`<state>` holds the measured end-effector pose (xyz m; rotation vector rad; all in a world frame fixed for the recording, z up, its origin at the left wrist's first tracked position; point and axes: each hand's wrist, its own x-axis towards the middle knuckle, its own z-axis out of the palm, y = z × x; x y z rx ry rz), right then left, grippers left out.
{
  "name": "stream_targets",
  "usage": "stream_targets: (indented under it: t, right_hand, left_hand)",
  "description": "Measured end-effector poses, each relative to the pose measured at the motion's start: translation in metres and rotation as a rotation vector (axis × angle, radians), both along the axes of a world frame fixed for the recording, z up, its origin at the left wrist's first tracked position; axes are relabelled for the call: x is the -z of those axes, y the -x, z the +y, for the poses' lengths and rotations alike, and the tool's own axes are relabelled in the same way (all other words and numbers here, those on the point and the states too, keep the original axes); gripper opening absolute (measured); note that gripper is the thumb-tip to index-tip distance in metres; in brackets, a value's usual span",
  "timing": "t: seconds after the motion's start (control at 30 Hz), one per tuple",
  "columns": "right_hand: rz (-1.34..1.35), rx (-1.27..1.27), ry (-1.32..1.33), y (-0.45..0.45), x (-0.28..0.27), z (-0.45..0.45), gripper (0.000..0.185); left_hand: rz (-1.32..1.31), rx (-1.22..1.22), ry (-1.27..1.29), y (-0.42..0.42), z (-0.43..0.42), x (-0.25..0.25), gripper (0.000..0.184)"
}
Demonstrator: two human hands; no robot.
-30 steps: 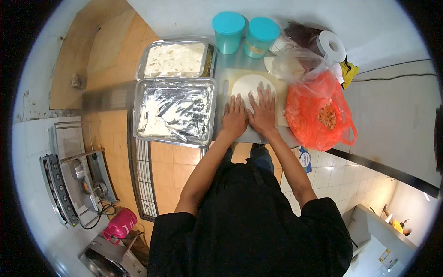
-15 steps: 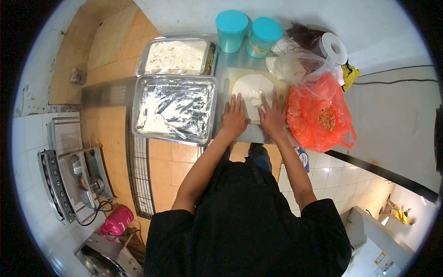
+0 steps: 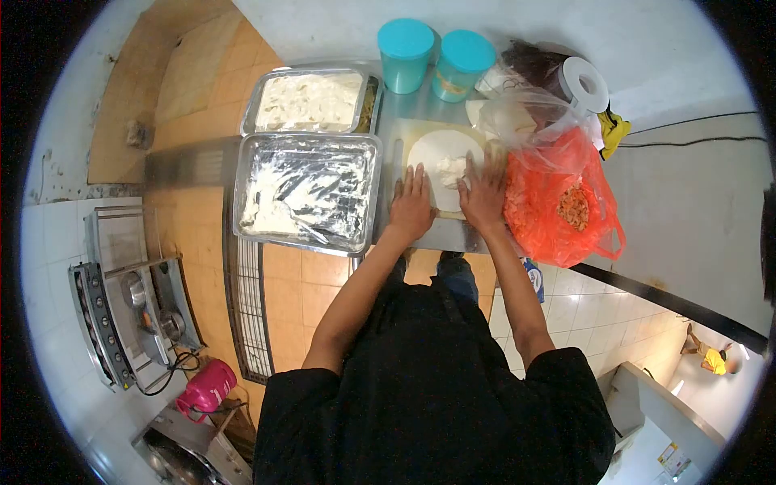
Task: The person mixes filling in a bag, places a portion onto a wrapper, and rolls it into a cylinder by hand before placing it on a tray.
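Note:
A flat round sheet of dough [image 3: 428,148] lies on a pale cutting board [image 3: 412,128]. On its middle sits a small mound of white, creamy filling [image 3: 453,168]. My left hand [image 3: 413,204] rests on the lower left edge of the dough, fingers stretched forward. Opposite it, my right hand [image 3: 484,196] lies on the right edge, fingers extended beside the filling. Neither hand grasps anything that I can see. The palms hide part of the dough's near and right edges.
Left of the board is a metal tray with white smears [image 3: 307,194], and behind it a tray of white filling [image 3: 311,101]. Two turquoise-lidded containers [image 3: 406,56] [image 3: 464,65] stand at the back. A red plastic bag [image 3: 558,218] with chopped orange food crowds the right side.
My right hand has shifted slightly right, away from the filling, so more of the mound shows. My left hand has hardly moved. The distant person in yellow has changed position.

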<state>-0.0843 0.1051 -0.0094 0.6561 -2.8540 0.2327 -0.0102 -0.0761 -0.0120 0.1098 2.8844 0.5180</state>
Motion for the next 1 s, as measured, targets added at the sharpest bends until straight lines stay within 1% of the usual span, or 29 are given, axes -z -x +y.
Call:
stream_targets:
  t: [0.07, 0.13, 0.2, 0.23, 0.3, 0.33, 0.4, 0.43, 0.5, 0.6, 0.73, 0.83, 0.93, 1.0]
  right_hand:
    - [0.004, 0.0, 0.034, 0.001, -0.002, 0.0, 0.062]
    - [0.005, 0.004, 0.067, 0.001, -0.002, -0.001, 0.061]
    - [-0.137, -0.097, -0.038, 0.0, -0.003, -0.004, 0.061]
    - [-0.14, -0.095, -0.04, -0.001, -0.004, -0.006, 0.061]
    - [-0.025, -0.059, 0.033, 0.001, -0.005, -0.01, 0.061]
    - [-0.03, -0.067, 0.034, 0.001, -0.003, -0.012, 0.061]
    - [-0.059, -0.018, -0.052, 0.003, -0.001, -0.014, 0.06]
    - [-0.056, -0.021, -0.053, 0.004, -0.001, -0.014, 0.06]
    - [-0.038, -0.025, 0.04, 0.006, -0.001, -0.016, 0.058]
    - [-0.091, -0.125, 0.007, 0.003, -0.001, -0.022, 0.057]
    - [-0.07, -0.132, 0.014, 0.0, 0.0, -0.024, 0.057]
    - [-0.086, -0.192, -0.027, -0.002, 0.003, -0.02, 0.056]
    - [-0.103, -0.153, 0.038, -0.011, 0.003, -0.015, 0.06]
    - [-0.175, -0.237, -0.009, -0.017, 0.002, -0.01, 0.062]
  left_hand:
    - [-0.013, -0.004, 0.01, 0.0, 0.0, 0.001, 0.085]
    - [0.075, -0.005, 0.038, -0.001, 0.001, 0.005, 0.086]
    - [0.092, 0.0, 0.038, -0.002, 0.002, 0.01, 0.087]
    - [0.109, -0.001, 0.042, -0.002, 0.002, 0.011, 0.087]
    - [0.119, 0.0, 0.019, -0.003, 0.0, 0.011, 0.087]
    - [0.128, 0.003, -0.003, -0.004, -0.002, 0.011, 0.087]
    - [0.085, 0.012, 0.016, -0.004, -0.003, 0.008, 0.086]
    - [0.048, 0.026, 0.033, -0.002, -0.003, 0.005, 0.086]
    - [0.039, 0.023, 0.028, -0.001, -0.003, 0.001, 0.086]
    - [0.048, 0.011, 0.008, -0.005, -0.003, 0.002, 0.085]
    - [0.089, 0.008, 0.005, -0.002, -0.003, 0.007, 0.084]
    - [0.06, 0.006, 0.03, -0.002, -0.001, 0.006, 0.084]
    - [0.053, -0.006, -0.004, -0.003, -0.001, 0.002, 0.084]
    - [0.039, -0.006, 0.011, -0.003, 0.0, 0.002, 0.084]
